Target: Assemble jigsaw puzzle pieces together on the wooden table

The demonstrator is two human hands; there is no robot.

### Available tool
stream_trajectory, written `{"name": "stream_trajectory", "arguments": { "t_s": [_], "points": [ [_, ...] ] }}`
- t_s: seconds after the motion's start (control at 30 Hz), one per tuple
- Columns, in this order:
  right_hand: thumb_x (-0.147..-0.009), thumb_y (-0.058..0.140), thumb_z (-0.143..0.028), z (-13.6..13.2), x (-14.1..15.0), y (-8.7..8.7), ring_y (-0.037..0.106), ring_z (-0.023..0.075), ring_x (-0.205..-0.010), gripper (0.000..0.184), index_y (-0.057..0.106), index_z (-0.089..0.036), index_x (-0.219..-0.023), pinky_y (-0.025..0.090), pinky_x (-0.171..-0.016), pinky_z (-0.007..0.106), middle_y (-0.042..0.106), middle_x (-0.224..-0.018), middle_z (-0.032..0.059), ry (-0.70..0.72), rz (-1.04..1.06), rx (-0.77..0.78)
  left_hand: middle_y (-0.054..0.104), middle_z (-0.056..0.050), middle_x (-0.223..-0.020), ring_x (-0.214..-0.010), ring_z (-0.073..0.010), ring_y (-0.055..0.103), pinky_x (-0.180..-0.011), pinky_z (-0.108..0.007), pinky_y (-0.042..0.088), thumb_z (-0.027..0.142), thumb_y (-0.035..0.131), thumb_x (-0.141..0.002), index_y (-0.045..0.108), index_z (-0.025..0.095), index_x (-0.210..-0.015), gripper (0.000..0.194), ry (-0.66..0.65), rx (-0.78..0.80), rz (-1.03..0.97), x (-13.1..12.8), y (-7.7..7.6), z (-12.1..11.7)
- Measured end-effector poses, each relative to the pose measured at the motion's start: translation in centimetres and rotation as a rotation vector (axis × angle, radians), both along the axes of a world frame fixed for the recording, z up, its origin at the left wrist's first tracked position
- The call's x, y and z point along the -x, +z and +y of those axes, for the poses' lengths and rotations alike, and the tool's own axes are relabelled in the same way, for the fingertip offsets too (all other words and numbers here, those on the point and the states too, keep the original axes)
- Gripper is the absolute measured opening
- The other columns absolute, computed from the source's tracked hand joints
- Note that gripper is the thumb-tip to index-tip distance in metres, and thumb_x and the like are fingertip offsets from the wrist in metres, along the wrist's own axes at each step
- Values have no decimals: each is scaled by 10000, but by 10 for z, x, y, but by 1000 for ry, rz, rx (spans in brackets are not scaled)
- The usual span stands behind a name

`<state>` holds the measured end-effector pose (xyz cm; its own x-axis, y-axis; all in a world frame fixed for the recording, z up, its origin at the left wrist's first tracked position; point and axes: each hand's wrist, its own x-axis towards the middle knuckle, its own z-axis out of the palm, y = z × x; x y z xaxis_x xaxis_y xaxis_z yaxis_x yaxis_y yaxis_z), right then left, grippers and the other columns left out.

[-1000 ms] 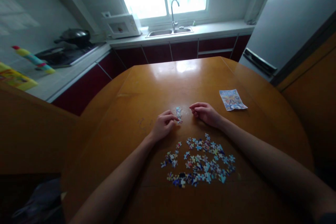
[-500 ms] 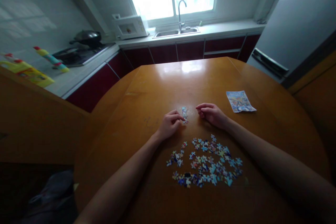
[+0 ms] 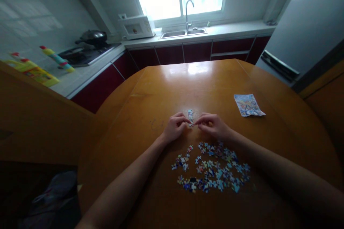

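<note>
A narrow joined strip of jigsaw puzzle pieces (image 3: 190, 115) lies on the wooden table, running away from me. At its near end, my left hand (image 3: 175, 127) has curled fingers, the fingertips pressing on a puzzle piece from the left. Opposite it, my right hand (image 3: 211, 126) is bent with its fingertips at the same near end from the right. The small piece between them is mostly covered by fingers. Closer to me, loose jigsaw pieces (image 3: 219, 174) spread in a scattered patch below both hands, mostly blue, white and dark.
A creased printed picture sheet (image 3: 248, 105) lies right of my right hand on the round-ended table (image 3: 161, 89). Beyond stand a counter with a sink (image 3: 173, 34), a microwave (image 3: 137, 27), a stove with a pan (image 3: 93, 37), and yellow bottles (image 3: 37, 73) at left.
My right hand has moved left and down to the near end of the puzzle strip, its fingertips now close to my left hand's. The left hand stays at the strip. The view has shifted slightly.
</note>
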<state>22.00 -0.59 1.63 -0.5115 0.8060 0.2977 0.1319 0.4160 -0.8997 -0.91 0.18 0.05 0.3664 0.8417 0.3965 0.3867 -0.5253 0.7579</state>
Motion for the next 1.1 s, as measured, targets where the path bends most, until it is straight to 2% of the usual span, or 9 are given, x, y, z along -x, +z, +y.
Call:
{"name": "stream_trajectory", "arguments": {
  "t_s": [0.07,0.13,0.2,0.27,0.47,0.93,1.03,1.1],
  "points": [
    [-869,622,-229,-25,14,7,554,172,-849,118,734,-191,-873,436,-746,310,642,-897,51,124,-139,-205,565,-14,-747,-702,-123,533,-649,-244,426,42,496,-790,756,160,-816,286,29,-2,-10,0,1,0],
    [-876,627,-205,-48,26,10,537,170,-861,90,715,-202,-860,423,-778,315,634,-905,39,229,-292,-372,566,-16,-747,-702,-125,532,-644,-245,425,46,492,-793,754,158,-811,286,59,-3,-19,-1,1,1],
    [-883,641,-221,-65,35,10,516,174,-851,72,694,-209,-835,401,-774,322,632,-899,31,275,-431,-494,569,-17,-750,-699,-124,531,-640,-245,421,48,489,-796,753,160,-808,288,72,-1,-23,-1,1,1],
    [-894,646,-256,-75,40,9,501,180,-852,108,670,-204,-802,382,-761,327,633,-906,34,296,-532,-553,571,-17,-750,-696,-123,529,-638,-245,417,50,491,-796,753,161,-804,285,70,3,-30,-1,1,0],
    [-937,602,-298,-77,42,8,476,188,-859,200,650,-192,-774,373,-767,328,614,-877,40,315,-610,-565,561,-13,-751,-682,-117,519,-626,-241,406,42,492,-796,755,157,-807,287,63,8,-32,-1,0,0],
    [-908,612,-237,-79,42,10,477,212,-897,81,632,-181,-852,423,-788,334,614,-925,68,378,-607,-589,557,-13,-747,-685,-119,519,-628,-242,413,62,490,-794,750,164,-796,280,60,1,-31,-2,-2,1],
    [-902,596,-205,-79,40,11,489,198,-871,55,611,-186,-852,429,-783,325,625,-897,53,420,-553,-531,557,-13,-744,-679,-119,519,-626,-244,413,59,487,-794,750,164,-799,284,67,-4,-32,-1,-2,1],
    [-884,598,-169,-77,39,13,505,175,-829,53,605,-193,-837,431,-765,304,625,-838,26,463,-464,-435,556,-11,-739,-679,-121,519,-624,-245,411,58,486,-796,751,166,-802,287,72,-4,-30,-1,-1,2]
  ]
}}
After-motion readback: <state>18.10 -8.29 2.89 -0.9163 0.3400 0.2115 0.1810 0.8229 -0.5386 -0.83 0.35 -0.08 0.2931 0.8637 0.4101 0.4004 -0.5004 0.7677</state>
